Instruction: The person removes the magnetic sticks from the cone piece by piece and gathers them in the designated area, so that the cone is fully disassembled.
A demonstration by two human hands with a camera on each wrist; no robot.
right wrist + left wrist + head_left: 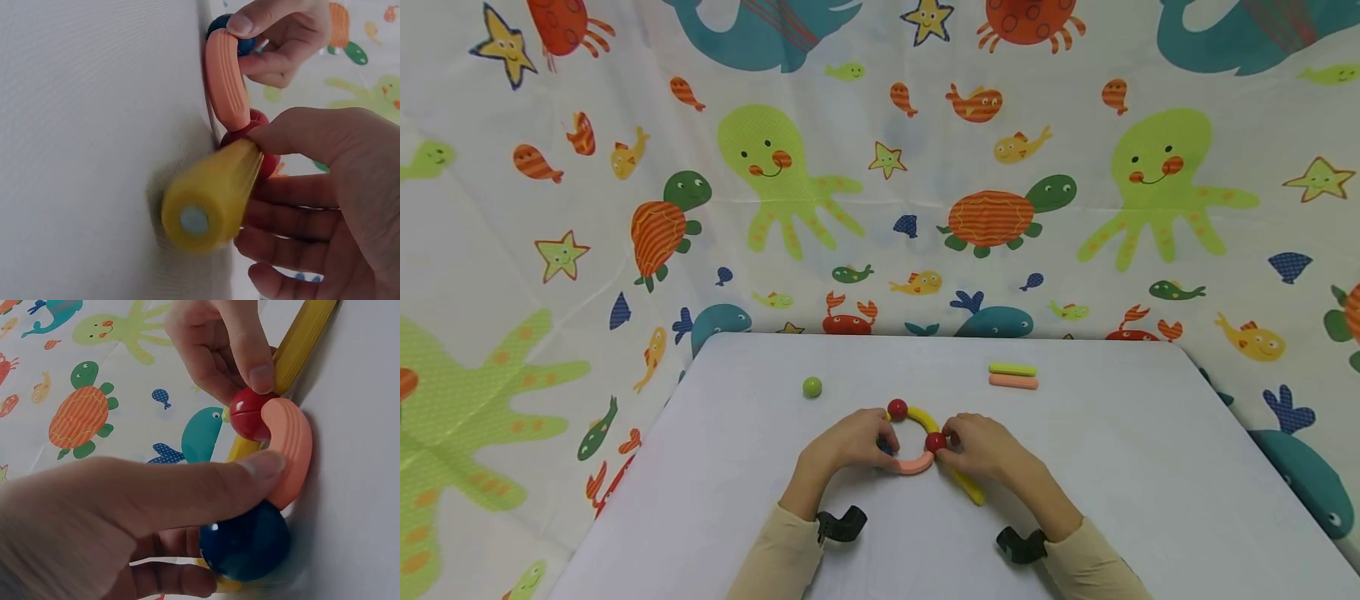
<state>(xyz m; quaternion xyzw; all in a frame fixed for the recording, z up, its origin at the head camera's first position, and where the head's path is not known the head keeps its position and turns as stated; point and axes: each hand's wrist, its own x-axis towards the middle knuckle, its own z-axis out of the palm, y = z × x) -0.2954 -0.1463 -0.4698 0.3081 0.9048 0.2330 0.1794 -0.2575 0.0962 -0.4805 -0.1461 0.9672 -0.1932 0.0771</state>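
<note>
While the ring [927, 421] is lying on the table [1112, 433]: curved rods and balls are forming it, and a person's two hands are holding its sides.
Left hand [853, 440]: at the ring's left, thumb and fingers are pinching the blue ball [245, 542] where the salmon curved rod [290, 453] is meeting it.
Right hand [983, 444]: at the ring's right, thumb and fingers are pinching the right red ball [936, 442].
Joint risk: if the hands are pulling unevenly, the salmon curved rod could be slipping off either ball, opening the ring.
Yellow rod [966, 485]: it is slanting from the ring's right side toward the person; a brushing palm could be levering it loose or twisting the right red ball.
Far red ball [897, 409]: no hand is steadying it at the ring's far side, so a tug could be freeing it to roll.
Green ball [812, 387]: it is resting left of the ring, apart; a bumped table could be setting it rolling.
</note>
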